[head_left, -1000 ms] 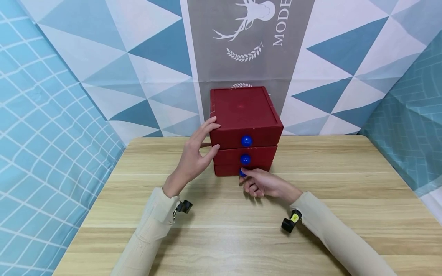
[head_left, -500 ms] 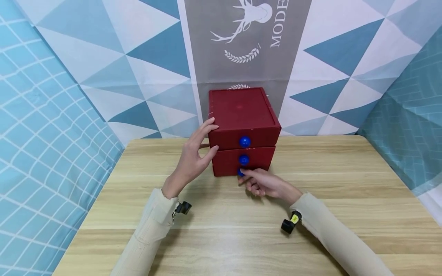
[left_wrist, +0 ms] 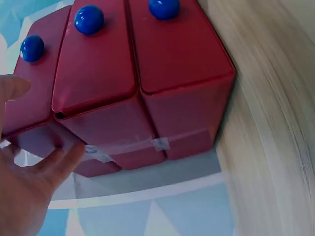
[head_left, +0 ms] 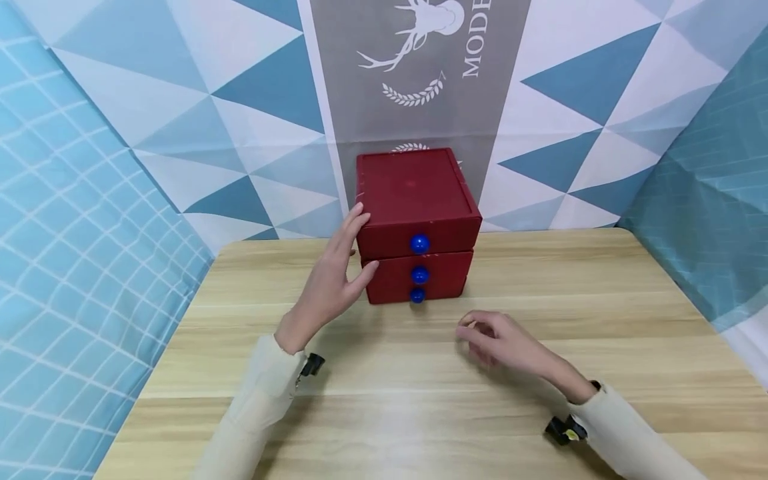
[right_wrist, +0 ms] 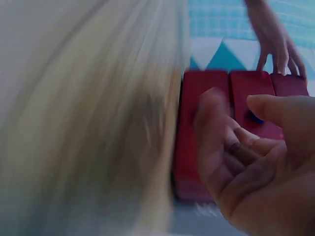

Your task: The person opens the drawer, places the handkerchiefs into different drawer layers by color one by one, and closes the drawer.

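Observation:
A dark red three-drawer cabinet (head_left: 414, 190) stands at the back of the table, with a round blue knob on each drawer: the top knob (head_left: 420, 244), the middle knob (head_left: 420, 275) and the bottom knob (head_left: 417, 295). All the drawers look pushed in. My left hand (head_left: 329, 280) rests along the cabinet's left side, fingers near the top edge and thumb by the front corner. To the right of the cabinet's front, my right hand (head_left: 504, 341) hovers over the table, fingers loosely bent around nothing. Clear tape (left_wrist: 161, 144) crosses the cabinet's side in the left wrist view.
The wood-grain table (head_left: 384, 413) carries the cabinet. Right behind it hangs a patterned cloth (head_left: 252, 100) with triangles and a deer print. Blue cloths flank the left (head_left: 90, 233) and right (head_left: 714, 200) sides.
My right hand has let go of the bottom knob and drawn back to the right and toward me. The bottom drawer looks further in than a second ago. My left hand has stayed at the cabinet's side.

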Tool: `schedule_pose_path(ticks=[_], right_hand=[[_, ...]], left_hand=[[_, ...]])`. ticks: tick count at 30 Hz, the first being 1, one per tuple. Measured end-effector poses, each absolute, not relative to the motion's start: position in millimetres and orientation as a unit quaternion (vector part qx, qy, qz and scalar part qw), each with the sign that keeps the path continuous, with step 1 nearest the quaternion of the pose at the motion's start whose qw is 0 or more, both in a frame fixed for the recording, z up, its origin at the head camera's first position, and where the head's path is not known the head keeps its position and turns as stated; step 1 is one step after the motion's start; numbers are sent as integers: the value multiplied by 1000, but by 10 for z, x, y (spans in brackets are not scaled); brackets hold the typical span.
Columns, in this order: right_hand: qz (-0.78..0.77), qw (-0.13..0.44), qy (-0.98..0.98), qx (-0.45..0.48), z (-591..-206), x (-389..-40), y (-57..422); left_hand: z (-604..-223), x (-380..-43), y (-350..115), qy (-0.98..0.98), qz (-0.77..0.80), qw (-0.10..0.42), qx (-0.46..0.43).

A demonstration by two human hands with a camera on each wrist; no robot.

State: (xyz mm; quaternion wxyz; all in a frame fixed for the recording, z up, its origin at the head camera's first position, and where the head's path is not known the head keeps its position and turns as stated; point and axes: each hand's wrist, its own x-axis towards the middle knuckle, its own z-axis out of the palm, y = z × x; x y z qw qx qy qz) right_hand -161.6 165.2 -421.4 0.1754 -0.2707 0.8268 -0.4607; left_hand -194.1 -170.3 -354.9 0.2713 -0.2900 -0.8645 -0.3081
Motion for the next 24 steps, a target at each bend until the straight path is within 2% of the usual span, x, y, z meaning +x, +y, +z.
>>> schedule_pose_path(ticks=[6,10,17,24], right_hand=[[-279,-70,919,-271,-4179,-1474,1944],[-200,-179,922,-279,-4208,-1426,2170],[-117,-237,925,-273,-4212,-1362,2411],[-92,-253,928,-256,-4192,-1367,2513]], left_hand=[[-3627,-1662,-1880,-900,-198,262,-287],[-3790,-1450,-1994,-915,-112,253,-295],[-4047,-1081,-2203,-928,-7,266,-260],[-4112,-852,-2416,-939,4,270,-211]])
